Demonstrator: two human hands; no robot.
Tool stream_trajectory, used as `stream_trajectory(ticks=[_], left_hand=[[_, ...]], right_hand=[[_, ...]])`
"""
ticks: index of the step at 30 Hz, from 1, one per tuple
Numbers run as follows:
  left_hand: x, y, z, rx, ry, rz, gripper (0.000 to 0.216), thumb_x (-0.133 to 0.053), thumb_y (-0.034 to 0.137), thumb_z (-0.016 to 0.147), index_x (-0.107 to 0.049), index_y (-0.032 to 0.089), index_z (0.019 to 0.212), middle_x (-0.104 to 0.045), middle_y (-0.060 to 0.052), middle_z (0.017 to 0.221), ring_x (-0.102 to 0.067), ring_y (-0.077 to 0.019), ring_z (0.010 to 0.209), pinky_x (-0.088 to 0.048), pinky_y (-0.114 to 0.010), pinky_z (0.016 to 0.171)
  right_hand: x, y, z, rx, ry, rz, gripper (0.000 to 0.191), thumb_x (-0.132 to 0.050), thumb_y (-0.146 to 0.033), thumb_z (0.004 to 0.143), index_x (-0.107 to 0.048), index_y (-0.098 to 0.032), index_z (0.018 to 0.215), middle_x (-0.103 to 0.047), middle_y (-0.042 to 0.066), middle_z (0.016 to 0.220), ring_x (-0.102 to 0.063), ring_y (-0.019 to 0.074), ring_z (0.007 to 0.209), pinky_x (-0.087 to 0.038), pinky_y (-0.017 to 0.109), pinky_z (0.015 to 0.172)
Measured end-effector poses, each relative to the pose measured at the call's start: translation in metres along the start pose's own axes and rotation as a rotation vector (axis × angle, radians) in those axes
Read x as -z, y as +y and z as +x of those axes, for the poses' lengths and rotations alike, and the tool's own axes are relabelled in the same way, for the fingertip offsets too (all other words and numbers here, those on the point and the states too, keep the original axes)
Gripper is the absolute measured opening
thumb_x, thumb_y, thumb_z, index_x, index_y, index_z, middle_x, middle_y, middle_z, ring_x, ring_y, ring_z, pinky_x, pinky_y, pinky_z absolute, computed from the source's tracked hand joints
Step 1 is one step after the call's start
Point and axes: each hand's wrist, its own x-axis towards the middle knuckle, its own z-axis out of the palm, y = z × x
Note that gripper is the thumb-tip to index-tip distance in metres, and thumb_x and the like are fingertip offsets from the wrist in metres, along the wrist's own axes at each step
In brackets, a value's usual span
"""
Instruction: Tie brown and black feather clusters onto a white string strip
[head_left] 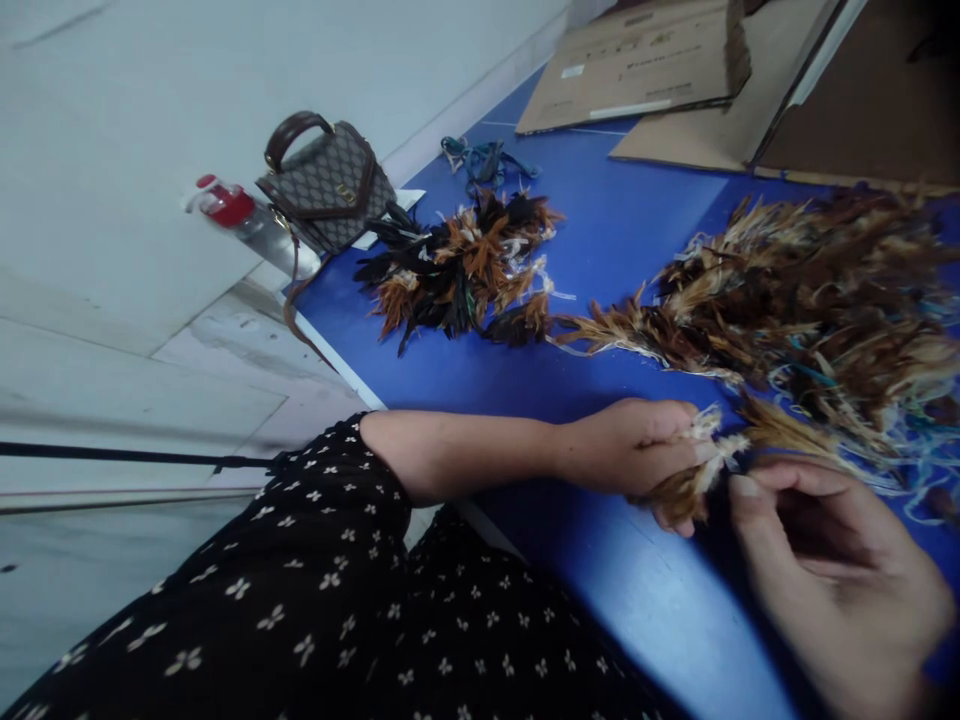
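Note:
My left hand (637, 445) rests on the blue table (622, 230), fingers closed round a small bunch of brown and white feathers (694, 480). My right hand (832, 560) is just right of it, fingers curled, thumb and forefinger pinching at the same bunch near its white tips. A big pile of brown feathers (825, 300) with blue threads lies beyond my hands. A smaller heap of black and orange feathers (461, 265) lies farther left on the table.
A small brown patterned handbag (326, 185) and a bottle with a red cap (232, 215) sit at the table's far left edge. Tangled teal string (484, 160) lies behind the heap. Flat cardboard sheets (675, 70) cover the far end. Pale floor lies left.

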Motion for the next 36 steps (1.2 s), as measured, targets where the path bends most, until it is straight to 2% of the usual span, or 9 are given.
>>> stream_trajectory(ticks=[4,8,11,14,17,21,25,30,36], left_hand=[[-0.001,0.0,0.001,-0.012,-0.001,-0.031,0.043,-0.067,0.055,0.108,-0.067,0.018,0.087,-0.077,-0.005,0.073,-0.073,-0.0152,0.063,-0.061,-0.027,0.062],[-0.004,-0.002,0.003,0.029,0.019,-0.042,0.043,-0.065,0.056,0.109,-0.067,0.018,0.088,-0.076,-0.005,0.072,-0.073,-0.0149,0.065,-0.062,-0.028,0.065],[-0.007,-0.003,0.003,0.021,0.069,0.005,0.042,-0.062,0.057,0.11,-0.066,0.02,0.09,-0.076,-0.005,0.071,-0.072,-0.0141,0.064,-0.058,-0.026,0.061],[-0.009,-0.002,0.001,-0.016,0.163,0.067,0.033,-0.066,0.05,0.108,-0.055,0.023,0.091,-0.077,-0.002,0.077,-0.072,-0.0133,0.064,-0.059,-0.026,0.063],[-0.011,-0.001,-0.001,-0.059,0.286,0.305,0.032,-0.068,0.04,0.104,-0.043,0.026,0.089,-0.076,-0.001,0.08,-0.073,-0.0136,0.07,-0.056,-0.025,0.066],[-0.01,-0.004,0.0,-0.144,0.404,0.696,0.033,-0.06,0.037,0.101,-0.034,0.029,0.085,-0.065,0.0,0.073,-0.065,-0.0166,0.07,-0.047,-0.03,0.066],[-0.011,-0.007,0.001,-0.192,0.432,0.808,0.032,-0.055,0.037,0.102,-0.029,0.03,0.085,-0.053,0.002,0.068,-0.057,-0.0174,0.067,-0.044,-0.033,0.065],[-0.011,-0.002,0.0,-0.112,0.43,0.611,0.033,-0.061,0.04,0.103,-0.038,0.028,0.082,-0.059,0.002,0.069,-0.058,-0.015,0.065,-0.049,-0.031,0.065],[-0.011,-0.005,0.001,0.019,0.159,-0.007,0.035,-0.072,0.052,0.102,-0.055,0.023,0.095,-0.069,0.001,0.07,-0.065,-0.0129,0.058,-0.052,-0.026,0.056]], right_hand=[[-0.003,-0.004,0.005,-0.046,-0.096,0.093,0.043,-0.089,-0.04,0.089,-0.078,-0.027,0.128,-0.077,0.003,0.087,-0.072,0.0177,0.065,-0.063,0.03,0.06],[-0.001,-0.01,0.003,-0.065,-0.081,0.038,0.022,-0.087,-0.045,0.093,-0.083,-0.028,0.107,-0.079,0.002,0.084,-0.072,0.0167,0.062,-0.062,0.028,0.058],[0.0,-0.013,-0.001,-0.107,-0.065,0.015,0.022,-0.086,-0.047,0.094,-0.083,-0.028,0.104,-0.08,0.002,0.085,-0.073,0.0169,0.064,-0.063,0.029,0.063],[0.0,-0.012,-0.002,-0.103,-0.065,-0.009,0.024,-0.085,-0.048,0.094,-0.083,-0.028,0.105,-0.081,0.002,0.088,-0.074,0.017,0.067,-0.063,0.029,0.065],[-0.001,-0.008,-0.003,-0.079,-0.075,-0.033,0.023,-0.084,-0.048,0.095,-0.083,-0.028,0.105,-0.082,0.002,0.089,-0.074,0.0166,0.066,-0.06,0.028,0.062],[-0.001,-0.001,-0.005,-0.048,-0.068,-0.091,0.024,-0.083,-0.049,0.096,-0.084,-0.028,0.107,-0.083,0.002,0.094,-0.075,0.0171,0.069,-0.059,0.029,0.064],[0.001,0.004,-0.007,-0.023,-0.098,-0.148,0.027,-0.08,-0.052,0.098,-0.084,-0.028,0.109,-0.084,0.003,0.096,-0.076,0.0181,0.072,-0.059,0.03,0.065],[0.002,0.003,-0.006,-0.054,-0.06,-0.189,0.029,-0.079,-0.054,0.097,-0.082,-0.027,0.108,-0.082,0.003,0.09,-0.073,0.0154,0.066,-0.056,0.026,0.059],[-0.002,-0.003,0.002,-0.144,-0.005,-0.129,0.037,-0.081,-0.06,0.092,-0.08,-0.023,0.1,-0.08,0.005,0.08,-0.07,0.0175,0.056,-0.053,0.026,0.049]])
